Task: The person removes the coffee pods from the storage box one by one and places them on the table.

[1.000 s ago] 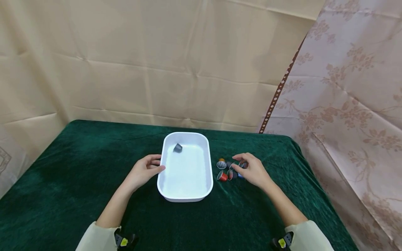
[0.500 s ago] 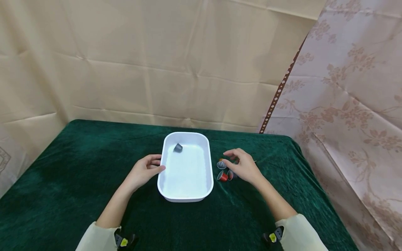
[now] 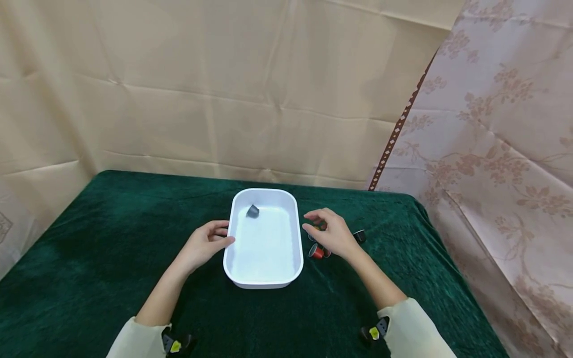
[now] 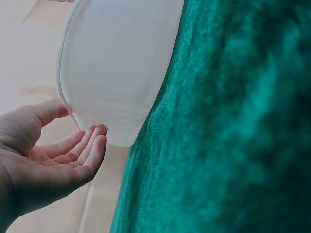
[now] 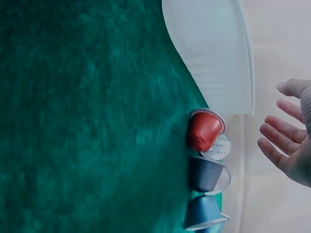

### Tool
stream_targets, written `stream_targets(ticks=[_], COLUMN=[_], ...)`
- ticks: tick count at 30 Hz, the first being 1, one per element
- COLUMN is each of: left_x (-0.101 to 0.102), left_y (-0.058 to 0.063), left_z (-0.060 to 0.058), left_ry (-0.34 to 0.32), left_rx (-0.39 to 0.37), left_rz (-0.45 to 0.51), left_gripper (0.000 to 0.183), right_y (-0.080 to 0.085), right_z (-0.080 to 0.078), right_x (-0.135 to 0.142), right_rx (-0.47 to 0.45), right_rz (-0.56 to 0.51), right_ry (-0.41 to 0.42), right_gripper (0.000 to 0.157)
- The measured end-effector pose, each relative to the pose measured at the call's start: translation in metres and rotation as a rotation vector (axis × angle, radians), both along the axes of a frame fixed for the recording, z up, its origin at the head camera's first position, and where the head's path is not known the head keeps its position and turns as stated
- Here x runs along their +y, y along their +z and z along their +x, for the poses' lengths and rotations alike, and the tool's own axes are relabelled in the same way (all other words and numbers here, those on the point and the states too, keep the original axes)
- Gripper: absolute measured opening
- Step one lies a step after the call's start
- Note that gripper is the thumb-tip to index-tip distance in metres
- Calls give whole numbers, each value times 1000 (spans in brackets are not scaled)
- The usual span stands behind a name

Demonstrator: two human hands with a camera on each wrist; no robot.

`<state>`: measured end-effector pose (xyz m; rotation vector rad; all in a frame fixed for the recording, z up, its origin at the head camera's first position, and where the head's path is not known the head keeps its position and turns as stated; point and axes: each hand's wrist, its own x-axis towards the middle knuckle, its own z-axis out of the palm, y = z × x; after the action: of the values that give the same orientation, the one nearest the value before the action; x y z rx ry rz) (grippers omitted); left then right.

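A white rectangular tray [image 3: 264,248] stands in the middle of the green cloth, with one dark grey coffee capsule [image 3: 252,211] lying near its far left corner. My left hand [image 3: 203,247] holds the tray's left side, thumb at the rim and fingertips against the outer wall. Right of the tray, my right hand [image 3: 331,232] hovers above a cluster of capsules, fingers relaxed and nothing between them. It hides much of the cluster in the head view. The right wrist view shows a red capsule [image 5: 206,130], a dark grey capsule [image 5: 205,174] and a blue capsule [image 5: 201,211] below the hand.
A black capsule [image 3: 360,236] lies at the right of the cluster, beside the right wrist. Green velvet cloth [image 3: 134,223] covers the table. Behind it hang a beige curtain [image 3: 201,99] and a floral curtain [image 3: 506,149] on the right.
My right hand has moved left and slightly away from me, from over the right of the cluster toward the tray's right edge, uncovering the black capsule. The left hand and tray have barely moved.
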<state>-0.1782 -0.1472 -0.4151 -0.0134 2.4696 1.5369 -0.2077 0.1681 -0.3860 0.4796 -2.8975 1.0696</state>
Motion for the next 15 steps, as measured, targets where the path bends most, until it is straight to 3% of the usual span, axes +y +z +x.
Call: stream_targets(ticks=[15], left_x=[0], left_y=[0], left_z=[0], left_ry=[-4], left_rx=[5], left_rz=[-4], left_gripper=[57], right_y=[0], right_z=[-8], right_x=[-25], right_rx=[22], right_rz=[-42], right_ry=[41], right_gripper=[28])
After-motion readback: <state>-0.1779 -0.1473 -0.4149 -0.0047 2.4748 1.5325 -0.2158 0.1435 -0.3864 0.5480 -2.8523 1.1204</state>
